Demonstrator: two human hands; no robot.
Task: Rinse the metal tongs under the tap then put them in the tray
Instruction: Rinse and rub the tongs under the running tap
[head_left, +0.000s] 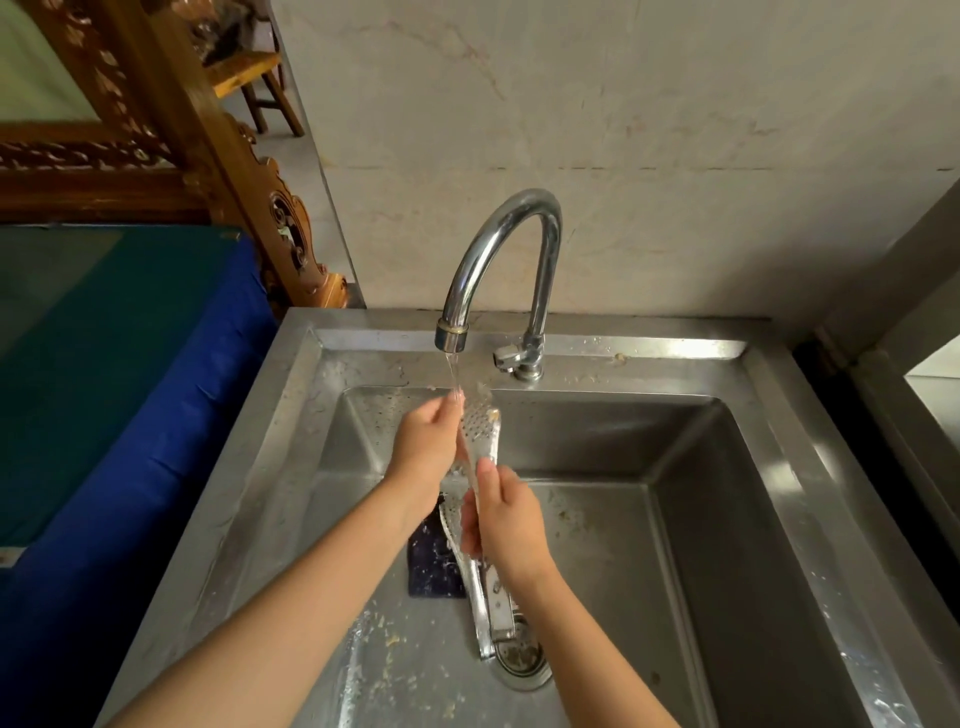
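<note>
Setting: stainless steel sink (774, 415) set against a pale stone wall; food scraps are scattered on its floor and rim.
Left of sink: surface draped in blue cloth (130, 389), with a carved wooden frame (171, 104) behind it.
Tap: chrome gooseneck tap (498, 244) at the far edge of the sink, running; a thin stream of water (453, 371) falls from the spout.
Task item: metal tongs (485, 434), held in the air over the basin, perforated heads up in the stream.
Long axis: runs from the far edge below the spout back toward the near edge; the hinge end hangs low above the drain (522, 662).
Left hand (423, 447): farther out, on the left side of the heads, fingertips in the water. Whether it pinches or only rubs the blade cannot be told.
Right hand (504, 525): nearer the body, fingers curled round the mid-shaft, bearing the tool.
Sink floor: dark pad (434, 566) lies under the tongs, just beside the drain.
Tray: not in view.
Assessment: rinse step in hand; placement not yet begun. The right hand holds the shaft and appears best placed to carry the tool out, handle end first.
</note>
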